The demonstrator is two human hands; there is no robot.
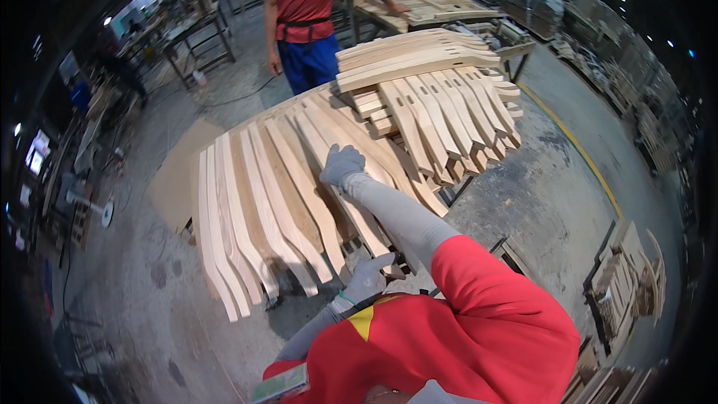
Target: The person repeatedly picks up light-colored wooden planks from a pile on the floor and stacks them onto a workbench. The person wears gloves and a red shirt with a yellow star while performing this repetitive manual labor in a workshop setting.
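Observation:
Curved pale wooden chair-leg-like pieces (258, 202) lie side by side in a row on a low support. My right hand (344, 166), in a grey glove, reaches across them and is closed around the edge of one curved wooden piece (362, 223) near its middle. At that piece's near end, close to my body, my left hand (367, 280), also gloved, has its fingers curled against the wood. Its palm side and part of the grip are hidden from view.
A stack of slotted curved pieces (441, 101) stands to the right of the row. Across the table a person in a red shirt (310, 0) rests one hand on another wood-laden table (419, 7). A pallet of wooden parts (621, 292) sits at the right; a brown board (179, 172) lies at the left.

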